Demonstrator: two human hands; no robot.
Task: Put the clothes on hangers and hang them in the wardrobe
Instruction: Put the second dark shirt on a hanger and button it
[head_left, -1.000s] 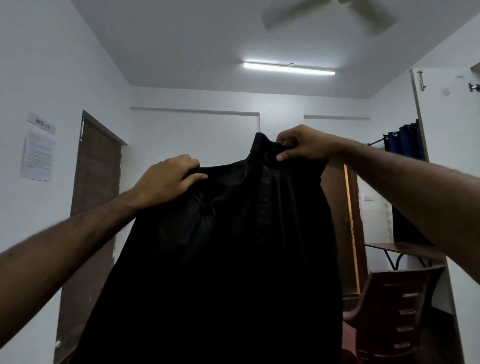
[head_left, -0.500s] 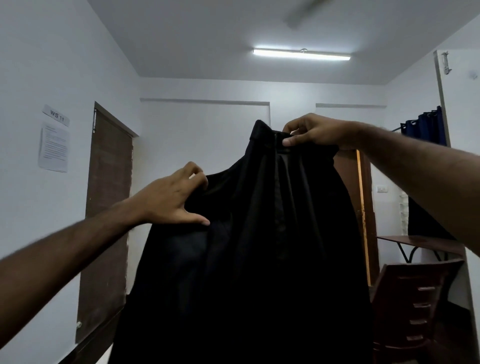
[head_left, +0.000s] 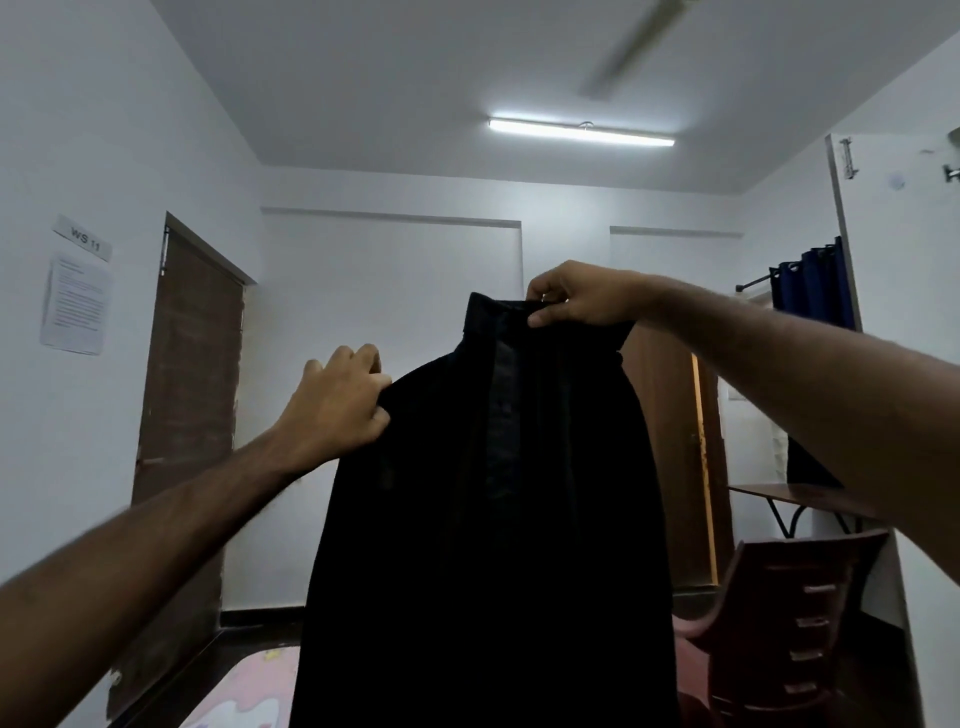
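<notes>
The black shirt (head_left: 493, 519) hangs in the air in front of me. My right hand (head_left: 576, 299) pinches its collar, and my left hand (head_left: 337, 405) grips the left shoulder with curled fingers. No hanger is visible (maybe it is inside, I cannot tell). I should pull the shoulder flat and keep the collar high, so the cloth sits evenly.

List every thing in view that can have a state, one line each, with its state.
black shirt: held up, hanging down, front placket toward the camera; no hanger visible
right hand: pinches the shirt's collar
left hand: grips the shirt's shoulder edge
tube light: on
ceiling fan: blurred, apparently spinning
brown door: closed
blue curtain: bunched on its rod
</notes>
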